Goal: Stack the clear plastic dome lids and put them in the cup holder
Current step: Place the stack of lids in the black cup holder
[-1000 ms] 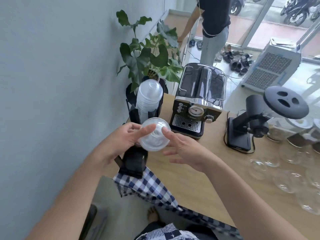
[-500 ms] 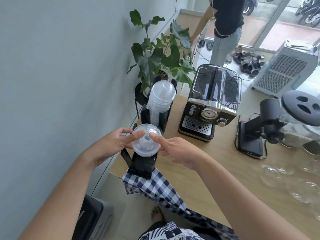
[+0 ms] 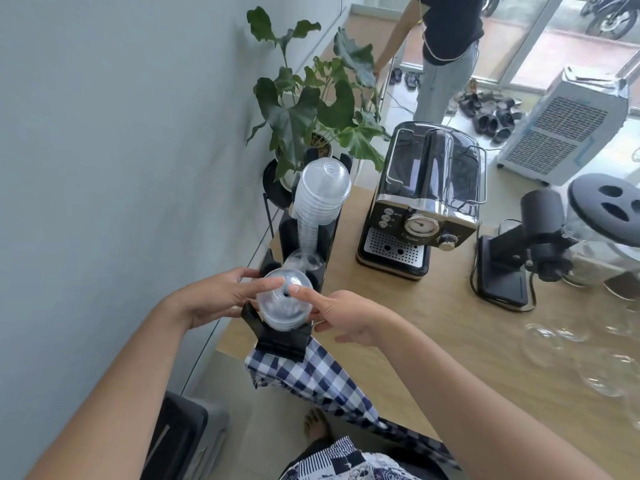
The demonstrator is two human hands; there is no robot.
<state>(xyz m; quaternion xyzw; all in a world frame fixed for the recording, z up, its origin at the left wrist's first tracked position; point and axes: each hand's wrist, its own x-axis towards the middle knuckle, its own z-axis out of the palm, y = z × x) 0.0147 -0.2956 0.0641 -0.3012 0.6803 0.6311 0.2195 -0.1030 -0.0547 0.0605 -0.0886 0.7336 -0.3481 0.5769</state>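
Note:
A short stack of clear dome lids (image 3: 282, 304) sits in the nearest slot of the black cup holder (image 3: 282, 341) at the table's left end. My left hand (image 3: 218, 296) grips the stack's left side, one finger lying over its top. My right hand (image 3: 341, 315) touches its right side, the index fingertip pressed by the centre hole. Behind it, a tall stack of dome lids (image 3: 320, 194) rises from the holder's far slot, and another lid (image 3: 301, 259) lies in the middle slot. Several loose clear lids (image 3: 554, 341) lie on the table at the right.
An espresso machine (image 3: 422, 206) stands behind the holder, a black grinder (image 3: 540, 230) to its right. A potted plant (image 3: 311, 95) sits past the table's end. A checked cloth (image 3: 311, 375) hangs off the wooden table (image 3: 433, 323). Another person (image 3: 446, 46) stands at the back.
The lid stack has come down between both hands into the holder's nearest slot. The camera has tilted, so the scene has shifted in frame.

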